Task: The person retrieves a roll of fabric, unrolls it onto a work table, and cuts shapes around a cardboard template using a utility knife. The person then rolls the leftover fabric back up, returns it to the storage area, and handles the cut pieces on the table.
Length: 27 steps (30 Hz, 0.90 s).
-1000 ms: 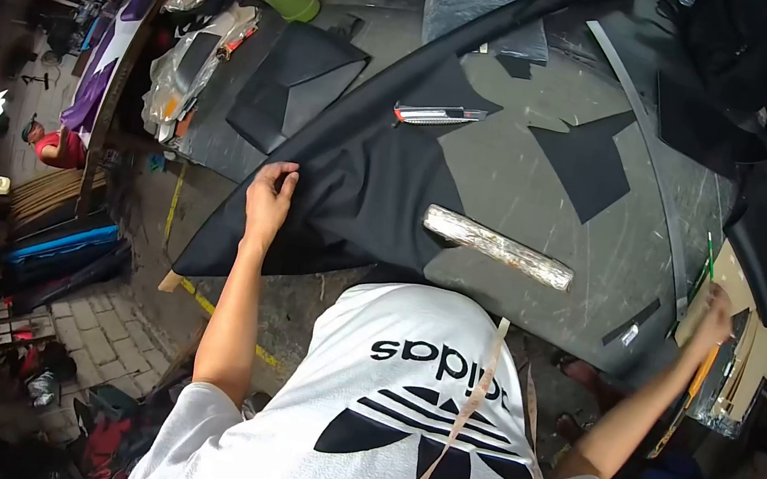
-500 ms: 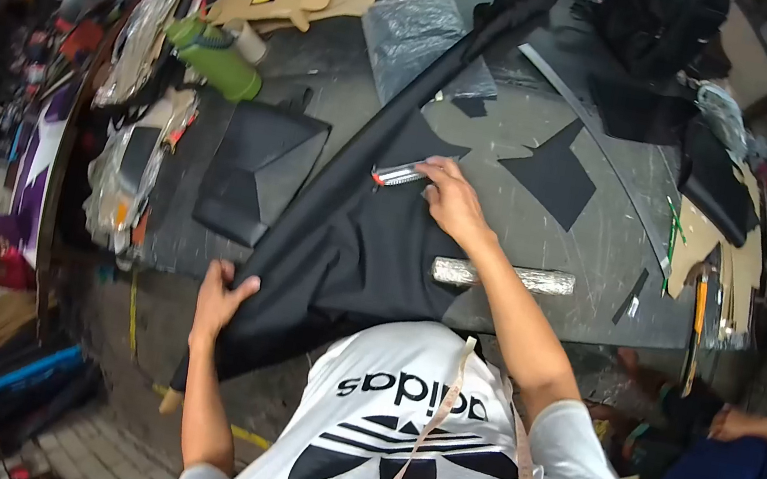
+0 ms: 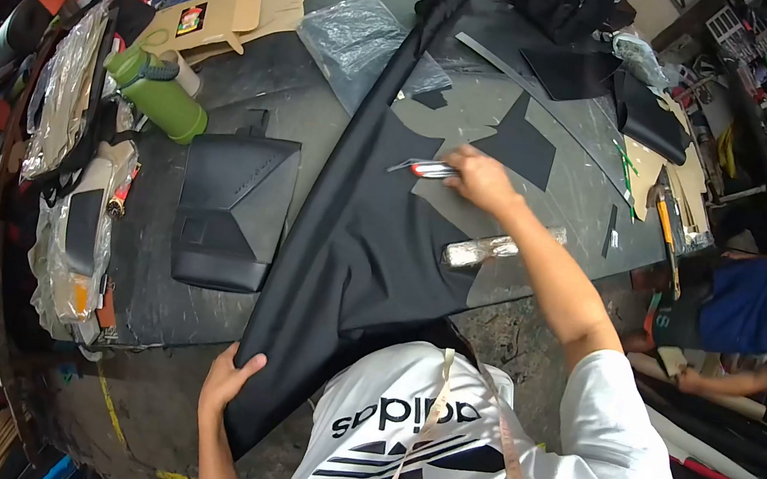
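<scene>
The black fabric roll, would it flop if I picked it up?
The loose fabric would probably flop, since it wrinkles softly. The rolled part looks stiffer, lying nearly straight, and might roll because it's tube-shaped.

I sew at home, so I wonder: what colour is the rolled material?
Plain black; the rolled material shows best in the head view.

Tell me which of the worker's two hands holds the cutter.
The right hand, stretched out over the table: the cutter is in its fingers. The left hand has no tool showing; its thumb lies against the black cloth roll.
</scene>
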Each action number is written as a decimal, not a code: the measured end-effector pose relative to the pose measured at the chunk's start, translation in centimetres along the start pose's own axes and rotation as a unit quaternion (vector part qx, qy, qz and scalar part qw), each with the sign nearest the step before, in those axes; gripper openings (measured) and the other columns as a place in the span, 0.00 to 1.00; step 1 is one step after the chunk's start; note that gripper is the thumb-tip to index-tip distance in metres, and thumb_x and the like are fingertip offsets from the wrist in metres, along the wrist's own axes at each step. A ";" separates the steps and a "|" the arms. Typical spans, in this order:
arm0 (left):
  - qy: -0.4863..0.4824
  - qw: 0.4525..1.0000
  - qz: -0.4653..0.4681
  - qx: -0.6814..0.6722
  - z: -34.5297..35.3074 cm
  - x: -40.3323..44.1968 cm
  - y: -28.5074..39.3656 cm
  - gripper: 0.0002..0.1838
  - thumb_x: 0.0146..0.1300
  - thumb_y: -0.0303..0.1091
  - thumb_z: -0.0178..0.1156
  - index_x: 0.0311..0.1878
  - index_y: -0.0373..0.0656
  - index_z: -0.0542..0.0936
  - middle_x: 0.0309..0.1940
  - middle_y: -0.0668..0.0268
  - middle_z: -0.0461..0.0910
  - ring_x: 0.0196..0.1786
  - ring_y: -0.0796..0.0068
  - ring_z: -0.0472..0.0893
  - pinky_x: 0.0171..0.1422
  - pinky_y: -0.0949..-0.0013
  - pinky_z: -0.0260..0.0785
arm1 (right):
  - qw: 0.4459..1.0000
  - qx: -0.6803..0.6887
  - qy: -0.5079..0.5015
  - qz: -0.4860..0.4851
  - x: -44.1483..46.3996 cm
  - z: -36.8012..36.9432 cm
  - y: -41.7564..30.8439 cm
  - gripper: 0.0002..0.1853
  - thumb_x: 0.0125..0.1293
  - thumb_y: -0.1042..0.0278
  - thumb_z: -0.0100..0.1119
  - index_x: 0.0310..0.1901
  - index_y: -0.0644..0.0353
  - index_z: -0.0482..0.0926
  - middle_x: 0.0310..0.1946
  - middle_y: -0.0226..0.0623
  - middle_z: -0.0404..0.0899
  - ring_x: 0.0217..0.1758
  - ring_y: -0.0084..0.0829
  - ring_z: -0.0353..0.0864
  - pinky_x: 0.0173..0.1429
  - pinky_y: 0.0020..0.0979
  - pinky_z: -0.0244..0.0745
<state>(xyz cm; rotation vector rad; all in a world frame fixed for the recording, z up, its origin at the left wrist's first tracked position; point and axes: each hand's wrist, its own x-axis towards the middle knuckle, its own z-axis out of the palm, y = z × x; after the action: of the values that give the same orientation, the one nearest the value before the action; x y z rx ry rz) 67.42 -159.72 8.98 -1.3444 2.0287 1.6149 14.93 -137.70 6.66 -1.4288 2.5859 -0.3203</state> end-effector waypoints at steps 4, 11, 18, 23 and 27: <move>-0.050 0.994 -0.020 -0.099 -1.3 -1.7 2.1 0.42 0.61 0.56 0.74 0.66 0.28 0.77 0.55 0.52 0.85 0.56 0.62 0.84 0.62 0.63 0.75 | 0.997 0.039 0.025 0.068 -3.4 -0.6 3.6 0.26 0.62 0.64 0.72 0.63 0.54 0.79 0.55 0.42 0.76 0.56 0.50 0.83 0.60 0.48 0.79; -0.081 0.976 -0.027 -0.202 -3.6 -7.5 -2.4 0.52 0.58 0.60 0.76 0.74 0.29 0.69 0.66 0.54 0.78 0.66 0.63 0.77 0.73 0.61 0.67 | 0.958 0.216 0.147 0.118 -9.2 0.4 2.8 0.25 0.65 0.64 0.71 0.62 0.60 0.79 0.54 0.45 0.75 0.42 0.41 0.83 0.50 0.40 0.81; -0.076 0.974 0.022 -0.213 -2.3 -14.4 5.4 0.51 0.53 0.57 0.79 0.72 0.33 0.72 0.62 0.58 0.82 0.60 0.63 0.82 0.67 0.61 0.73 | 0.899 0.377 0.176 0.138 -19.7 2.1 -0.1 0.19 0.67 0.63 0.70 0.57 0.62 0.84 0.46 0.41 0.81 0.32 0.29 0.80 0.42 0.33 0.80; -0.065 0.960 0.013 -0.273 1.4 -16.7 7.1 0.50 0.52 0.51 0.81 0.72 0.33 0.72 0.60 0.54 0.83 0.58 0.60 0.85 0.65 0.59 0.77 | 0.855 0.474 0.186 0.103 -21.0 3.3 -2.8 0.20 0.68 0.60 0.70 0.57 0.63 0.85 0.48 0.42 0.84 0.34 0.30 0.84 0.44 0.31 0.81; -0.077 0.948 0.016 -0.309 4.0 -17.8 6.6 0.50 0.51 0.51 0.82 0.72 0.32 0.72 0.60 0.53 0.83 0.58 0.59 0.86 0.65 0.58 0.78 | 0.768 0.633 0.088 -0.043 -20.3 0.5 -10.7 0.25 0.67 0.60 0.73 0.62 0.62 0.82 0.48 0.38 0.85 0.36 0.26 0.84 0.46 0.30 0.82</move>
<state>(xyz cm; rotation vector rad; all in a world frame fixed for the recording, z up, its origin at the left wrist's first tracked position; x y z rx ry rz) 70.96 -147.36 23.50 -1.2968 1.5107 2.4118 34.45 -126.08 9.93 -0.9138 1.5617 -1.8093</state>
